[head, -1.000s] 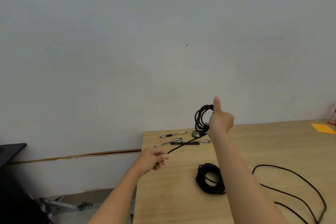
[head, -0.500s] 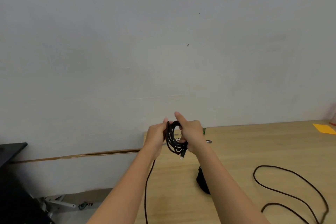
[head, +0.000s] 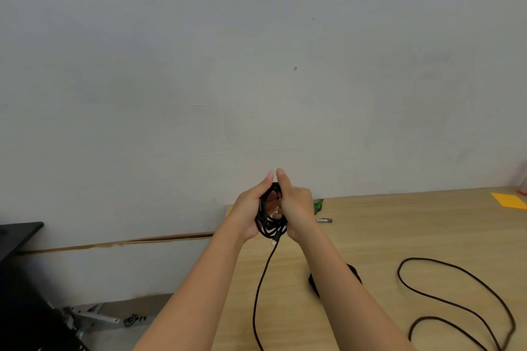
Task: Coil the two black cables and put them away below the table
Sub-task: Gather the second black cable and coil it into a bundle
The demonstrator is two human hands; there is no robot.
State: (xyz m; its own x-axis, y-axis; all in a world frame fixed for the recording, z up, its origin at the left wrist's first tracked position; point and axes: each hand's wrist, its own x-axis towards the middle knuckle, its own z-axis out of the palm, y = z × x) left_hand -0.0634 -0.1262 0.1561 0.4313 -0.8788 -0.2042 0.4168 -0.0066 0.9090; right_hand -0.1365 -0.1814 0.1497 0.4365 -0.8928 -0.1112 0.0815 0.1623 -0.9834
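Observation:
My left hand and my right hand hold a coil of black cable between them, above the far left corner of the wooden table. A plug end sticks out under the coil. A loose tail of the cable hangs from the coil down to the bottom edge of the view. A second black cable lies uncoiled in wide loops on the table at the right. Another dark bundle lies on the table, mostly hidden behind my right forearm.
A pen and a green-lit small object lie near the table's back edge. An orange paper sits at the far right. A black desk and metal frame parts stand left of the table, on the floor.
A second ago my hands were apart with the cable stretched between them. They have come together over the table corner and now hold the coil, with the tail hanging down.

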